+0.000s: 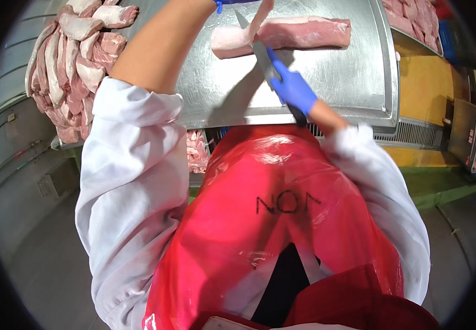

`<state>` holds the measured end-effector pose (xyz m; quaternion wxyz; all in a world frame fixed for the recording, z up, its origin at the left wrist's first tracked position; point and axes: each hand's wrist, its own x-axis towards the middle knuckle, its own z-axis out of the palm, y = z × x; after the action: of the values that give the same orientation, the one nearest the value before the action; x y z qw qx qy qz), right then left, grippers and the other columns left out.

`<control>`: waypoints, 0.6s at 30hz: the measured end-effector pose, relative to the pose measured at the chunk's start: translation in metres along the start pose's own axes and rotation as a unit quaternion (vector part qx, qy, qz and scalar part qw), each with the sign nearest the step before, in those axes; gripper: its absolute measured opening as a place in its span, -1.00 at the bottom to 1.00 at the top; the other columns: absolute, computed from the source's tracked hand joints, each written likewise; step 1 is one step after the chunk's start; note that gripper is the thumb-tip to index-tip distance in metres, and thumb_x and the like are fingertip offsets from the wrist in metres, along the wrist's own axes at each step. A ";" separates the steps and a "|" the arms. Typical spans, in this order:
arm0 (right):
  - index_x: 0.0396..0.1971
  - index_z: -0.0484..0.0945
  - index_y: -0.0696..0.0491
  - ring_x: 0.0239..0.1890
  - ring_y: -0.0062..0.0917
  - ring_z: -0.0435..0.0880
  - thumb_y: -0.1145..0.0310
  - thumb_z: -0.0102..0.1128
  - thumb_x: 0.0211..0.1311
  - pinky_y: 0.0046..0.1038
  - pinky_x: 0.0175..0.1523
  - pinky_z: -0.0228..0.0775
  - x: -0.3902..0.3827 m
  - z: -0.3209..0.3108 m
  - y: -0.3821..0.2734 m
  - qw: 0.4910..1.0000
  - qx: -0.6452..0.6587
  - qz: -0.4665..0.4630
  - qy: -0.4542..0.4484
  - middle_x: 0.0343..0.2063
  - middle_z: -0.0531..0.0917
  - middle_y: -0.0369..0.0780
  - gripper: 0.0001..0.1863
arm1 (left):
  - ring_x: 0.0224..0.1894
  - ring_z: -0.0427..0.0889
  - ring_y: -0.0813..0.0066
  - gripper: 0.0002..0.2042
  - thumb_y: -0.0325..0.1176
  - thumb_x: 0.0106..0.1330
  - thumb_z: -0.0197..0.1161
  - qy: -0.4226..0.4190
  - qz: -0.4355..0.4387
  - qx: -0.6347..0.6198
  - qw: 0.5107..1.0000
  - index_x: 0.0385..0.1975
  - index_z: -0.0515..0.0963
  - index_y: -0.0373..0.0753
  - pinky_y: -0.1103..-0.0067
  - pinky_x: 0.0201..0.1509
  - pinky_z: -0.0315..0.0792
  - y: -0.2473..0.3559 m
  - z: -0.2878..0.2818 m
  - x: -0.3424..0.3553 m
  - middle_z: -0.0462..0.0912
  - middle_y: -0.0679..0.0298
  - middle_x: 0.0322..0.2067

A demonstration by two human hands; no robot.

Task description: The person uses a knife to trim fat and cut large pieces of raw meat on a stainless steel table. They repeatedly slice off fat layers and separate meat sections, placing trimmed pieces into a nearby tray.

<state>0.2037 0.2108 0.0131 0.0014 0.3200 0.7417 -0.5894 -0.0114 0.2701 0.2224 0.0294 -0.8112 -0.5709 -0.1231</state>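
Observation:
A long pink pork loin with a pale fat layer lies crosswise on the steel worktop. My right hand, in a blue glove, is closed round a knife. Its blade slants up to the left across the loin, passing under a lifted strip of fat, and the tip shows on the strip's far side. My left arm reaches over the worktop. Only the blue glove edge of my left hand shows at the top of the picture; its fingers are out of sight, as is the strip's upper end.
Many cut meat pieces are heaped left of the worktop. A tray of meat stands at the far right. More meat sits lower, by the near edge. A raised rim borders the worktop.

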 end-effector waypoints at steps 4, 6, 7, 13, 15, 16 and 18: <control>0.54 -0.05 -0.22 -0.69 -0.43 0.61 0.40 0.00 0.31 -0.39 -0.46 0.57 0.024 0.009 -0.013 0.997 0.055 -0.028 0.042 -0.63 0.62 -0.12 -0.19 | -0.47 0.59 -0.14 -0.73 -0.30 0.22 0.10 0.053 0.046 -0.004 0.998 -0.66 0.57 -0.26 0.11 -0.30 0.46 -0.004 -0.007 -0.005 0.57 -0.08 -0.59; 0.54 -0.03 -0.23 -0.73 -0.47 0.58 0.40 0.00 0.32 -0.41 -0.47 0.57 0.061 0.010 -0.016 0.992 0.051 -0.040 0.104 -0.67 0.60 -0.15 -0.20 | -0.47 0.59 -0.14 -0.73 -0.30 0.23 0.10 0.078 0.075 0.000 0.994 -0.65 0.57 -0.27 0.11 -0.29 0.46 -0.005 -0.008 0.001 0.57 -0.09 -0.60; 0.54 -0.04 -0.23 -0.73 -0.47 0.58 0.41 -0.01 0.31 -0.41 -0.47 0.57 0.072 0.019 -0.019 0.989 0.047 -0.055 0.130 -0.68 0.60 -0.15 -0.20 | -0.47 0.59 -0.14 -0.73 -0.30 0.23 0.10 0.081 0.076 0.002 0.994 -0.65 0.57 -0.28 0.11 -0.29 0.46 -0.011 -0.011 -0.001 0.56 -0.09 -0.60; 0.55 -0.11 -0.20 -0.70 -0.43 0.59 0.45 -0.05 0.29 -0.35 -0.52 0.54 0.023 0.059 -0.027 0.996 0.048 -0.011 0.069 -0.61 0.61 -0.09 -0.17 | -0.46 0.59 -0.10 -0.73 -0.32 0.26 0.08 0.138 0.076 -0.019 0.987 -0.62 0.54 -0.33 0.13 -0.29 0.45 -0.028 -0.035 -0.022 0.56 -0.10 -0.60; 0.55 -0.13 -0.16 -0.68 -0.40 0.61 0.45 -0.03 0.32 -0.34 -0.52 0.53 0.055 0.046 -0.043 0.992 0.094 -0.006 0.080 -0.51 0.64 -0.05 -0.17 | -0.47 0.59 -0.10 -0.72 -0.33 0.26 0.08 0.186 0.122 0.003 0.975 -0.63 0.53 -0.35 0.13 -0.29 0.45 -0.026 -0.040 -0.018 0.56 -0.10 -0.60; 0.55 -0.13 -0.16 -0.68 -0.40 0.61 0.45 -0.02 0.32 -0.35 -0.51 0.52 0.073 0.044 -0.048 0.989 0.106 -0.009 0.102 -0.50 0.65 -0.05 -0.17 | -0.47 0.58 -0.11 -0.72 -0.33 0.27 0.07 0.227 0.158 0.032 0.961 -0.64 0.53 -0.36 0.13 -0.30 0.45 -0.027 -0.041 -0.012 0.56 -0.11 -0.60; 0.55 -0.13 -0.15 -0.67 -0.41 0.62 0.45 0.01 0.33 -0.35 -0.50 0.52 0.096 0.047 -0.058 0.981 0.130 -0.019 0.141 -0.47 0.65 -0.05 -0.17 | -0.48 0.57 -0.12 -0.71 -0.34 0.27 0.07 0.254 0.173 0.058 0.950 -0.65 0.52 -0.37 0.14 -0.30 0.45 -0.029 -0.050 -0.010 0.55 -0.11 -0.61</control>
<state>0.0821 0.2089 0.0135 -0.1562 0.3833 0.6573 -0.6298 -0.0504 0.2613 0.2656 0.2410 -0.8365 -0.4016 -0.2846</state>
